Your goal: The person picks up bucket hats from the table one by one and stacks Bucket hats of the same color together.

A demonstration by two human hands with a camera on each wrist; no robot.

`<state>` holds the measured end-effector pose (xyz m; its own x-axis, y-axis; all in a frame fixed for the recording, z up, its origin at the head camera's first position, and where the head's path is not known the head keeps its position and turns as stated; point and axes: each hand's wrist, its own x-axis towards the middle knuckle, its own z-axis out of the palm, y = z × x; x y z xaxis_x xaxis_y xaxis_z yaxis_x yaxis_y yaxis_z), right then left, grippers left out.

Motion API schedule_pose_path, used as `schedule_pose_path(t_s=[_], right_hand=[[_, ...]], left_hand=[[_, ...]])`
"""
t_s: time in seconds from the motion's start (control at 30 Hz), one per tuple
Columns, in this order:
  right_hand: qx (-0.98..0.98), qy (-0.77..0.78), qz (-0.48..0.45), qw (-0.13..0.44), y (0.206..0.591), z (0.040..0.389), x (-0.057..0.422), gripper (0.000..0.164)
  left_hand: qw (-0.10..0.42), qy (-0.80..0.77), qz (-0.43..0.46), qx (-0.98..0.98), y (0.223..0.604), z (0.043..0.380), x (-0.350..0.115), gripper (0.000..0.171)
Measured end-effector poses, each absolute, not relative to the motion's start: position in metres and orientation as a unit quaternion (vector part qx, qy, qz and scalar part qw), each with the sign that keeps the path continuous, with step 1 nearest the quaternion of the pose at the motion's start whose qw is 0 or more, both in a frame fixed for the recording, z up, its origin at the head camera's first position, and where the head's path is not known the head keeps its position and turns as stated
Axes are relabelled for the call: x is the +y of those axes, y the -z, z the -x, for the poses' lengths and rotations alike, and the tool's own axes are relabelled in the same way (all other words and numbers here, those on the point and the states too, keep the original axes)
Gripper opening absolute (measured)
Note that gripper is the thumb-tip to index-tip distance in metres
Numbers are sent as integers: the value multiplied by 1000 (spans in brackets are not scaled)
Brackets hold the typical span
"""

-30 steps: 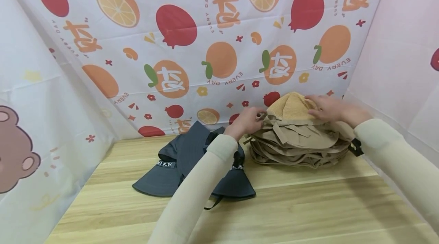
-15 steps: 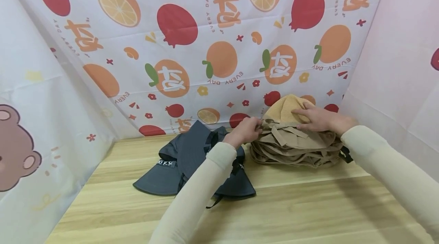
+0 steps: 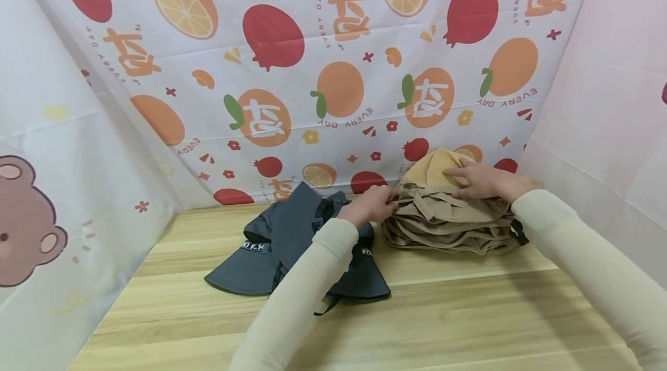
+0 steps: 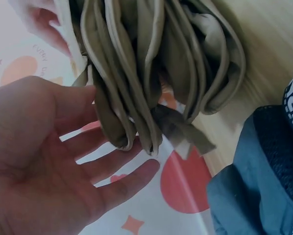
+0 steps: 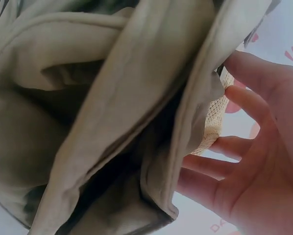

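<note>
A bulky stack of folded khaki cloth, with loose flat ties on its front, lies at the back right of the table. A yellow woven hat crown stands out of its top. At the stack's left end is my left hand; the left wrist view shows its thumb at the cloth folds and its fingers long and spread behind them. My right hand touches the crown's right side with extended fingers. In the right wrist view, those fingers reach behind the khaki edge, beside the yellow weave.
Dark grey-blue bucket hats with lettered labels are piled left of the stack, partly hidden by my left sleeve. A thin black cord trails from them. Fruit-print cloth hangs right behind the wooden table.
My right hand has come left and slightly down along the yellow crown. My left hand has dropped a little at the stack's left end. The crown sits slightly lower.
</note>
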<state>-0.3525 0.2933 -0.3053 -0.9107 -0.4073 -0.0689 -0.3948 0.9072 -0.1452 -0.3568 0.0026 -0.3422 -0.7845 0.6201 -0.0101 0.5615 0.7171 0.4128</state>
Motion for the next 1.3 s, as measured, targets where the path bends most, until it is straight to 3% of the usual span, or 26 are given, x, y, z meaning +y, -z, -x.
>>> schedule_pose_path(t_s=[0.3, 0.47, 0.57, 0.73, 0.83, 1.3], right_hand=[[976, 74, 201, 34, 306, 345, 292, 63], [992, 22, 125, 12, 292, 325, 273, 62], [995, 14, 98, -31, 286, 305, 250, 55], [980, 55, 164, -98, 281, 270, 210, 45], [972, 88, 195, -97, 280, 255, 189, 42], [943, 206, 248, 78, 310, 228, 133, 44]], left_hand=[[50, -204, -344, 915, 330, 338, -22, 47], [37, -208, -364, 907, 324, 320, -38, 49], [30, -216, -376, 901, 320, 306, -51, 50], [21, -234, -377, 896, 318, 279, -81, 49], [16, -244, -366, 898, 320, 266, -100, 50], [-51, -267, -249, 930, 316, 233, -200, 46]])
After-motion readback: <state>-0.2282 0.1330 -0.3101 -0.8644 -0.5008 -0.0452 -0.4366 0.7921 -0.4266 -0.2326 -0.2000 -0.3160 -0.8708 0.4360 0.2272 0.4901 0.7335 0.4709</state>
